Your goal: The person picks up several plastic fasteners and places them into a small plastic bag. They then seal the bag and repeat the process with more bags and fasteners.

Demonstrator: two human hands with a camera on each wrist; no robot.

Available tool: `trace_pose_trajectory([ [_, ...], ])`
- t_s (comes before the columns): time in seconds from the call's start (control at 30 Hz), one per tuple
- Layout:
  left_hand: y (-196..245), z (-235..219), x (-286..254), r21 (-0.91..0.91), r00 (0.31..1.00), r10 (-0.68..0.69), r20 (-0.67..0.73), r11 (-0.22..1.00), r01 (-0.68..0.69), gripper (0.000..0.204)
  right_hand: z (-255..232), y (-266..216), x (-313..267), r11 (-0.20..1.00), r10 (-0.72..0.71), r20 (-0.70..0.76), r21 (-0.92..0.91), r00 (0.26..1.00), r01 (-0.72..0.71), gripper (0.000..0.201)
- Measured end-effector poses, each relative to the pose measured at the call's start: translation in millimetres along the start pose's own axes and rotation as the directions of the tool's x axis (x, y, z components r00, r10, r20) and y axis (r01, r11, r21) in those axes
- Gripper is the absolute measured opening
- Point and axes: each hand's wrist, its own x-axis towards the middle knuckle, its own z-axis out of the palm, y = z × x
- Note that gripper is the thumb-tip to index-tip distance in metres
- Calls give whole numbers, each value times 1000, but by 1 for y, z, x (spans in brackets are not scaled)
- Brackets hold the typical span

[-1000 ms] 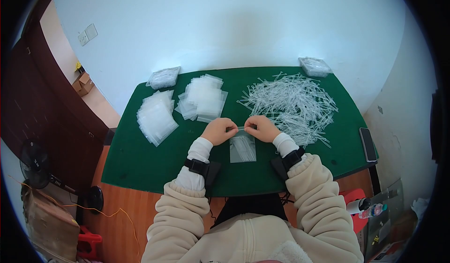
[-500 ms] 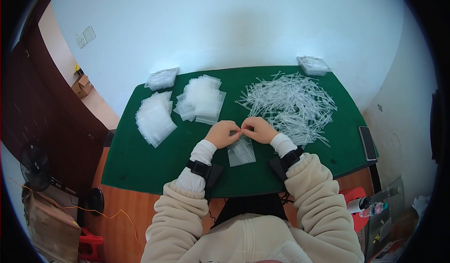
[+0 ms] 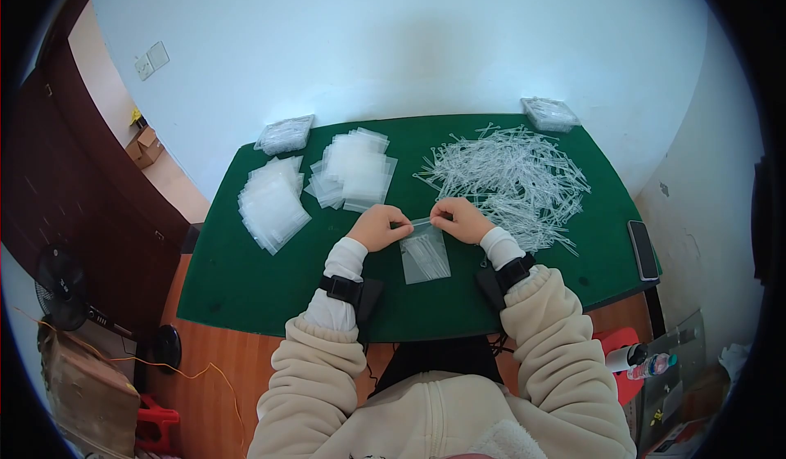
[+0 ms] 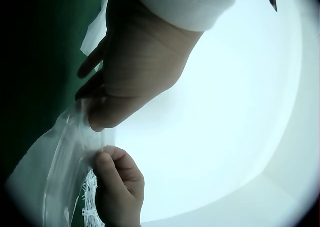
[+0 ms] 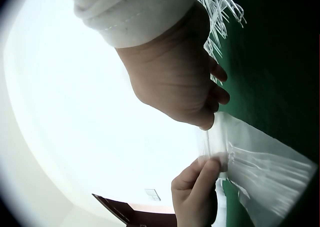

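A clear zip bag [image 3: 426, 257] with several thin clear plastic sticks inside hangs or lies in front of the person, its top edge toward the wall. My left hand [image 3: 381, 228] pinches the left end of that top edge between thumb and fingers. At the other end, my right hand [image 3: 463, 220] pinches the right corner. The right wrist view shows the bag's strip [image 5: 217, 142] stretched between both hands, the sticks fanned lower down in it. Seen from the left wrist, the bag [image 4: 65, 162] slants down below the fingertips.
Right of the hands spreads a large heap of clear plastic sticks [image 3: 508, 180]. Two piles of flat bags, one outer [image 3: 274, 205] and one inner [image 3: 356, 168], lie left on the green table [image 3: 246, 295]. Packed bundles [image 3: 285, 135] [image 3: 550, 115] stand at the back corners; a phone [image 3: 643, 252] lies right.
Half a second ago the two hands came together over the bag's top edge, covering it. Now they have parted again to its two ends, and the edge shows between them.
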Motion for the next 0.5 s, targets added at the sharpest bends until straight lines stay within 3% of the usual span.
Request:
trace_pose_trajectory([
  [0.27,0,-8,-3,-67,985,-117,129,990,127,20,-2,0,0,999,49,15,-2,999,-49,10],
  [0.4,4,-9,-2,-129,976,-143,164,978,165,21,-2,-2,0,969,167,-31,188,985,-159,8],
  [0.5,7,-12,-3,-182,975,-163,151,965,190,22,-1,2,3,971,102,-191,233,976,-55,6],
])
